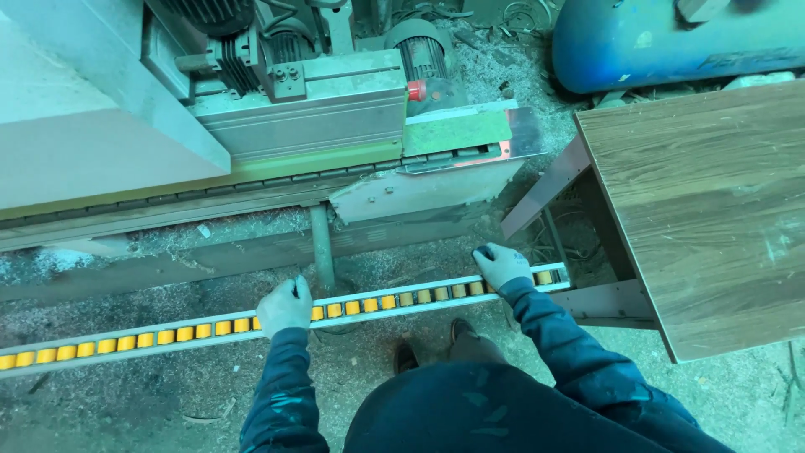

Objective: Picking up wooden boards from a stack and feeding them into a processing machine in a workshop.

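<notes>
Head view: two hands on a roller rail

Both gloved hands, left hand (284, 305) and right hand (502, 266), close around a long pale metal rail of yellow rollers (360, 306), low above the sawdust-strewn floor (755, 394). It looks stiff and fairly heavy; its edges offer grip. Beyond stands a grey woodworking machine (302, 109).

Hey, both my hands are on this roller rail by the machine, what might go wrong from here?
1. Your left hand and right hand lie over the yellow rollers; fingers might get pinched if they spin.
2. The rail is long, and its far end may swing into the machine.
3. Sawdust on the floor around your shoes looks slippery.
</notes>
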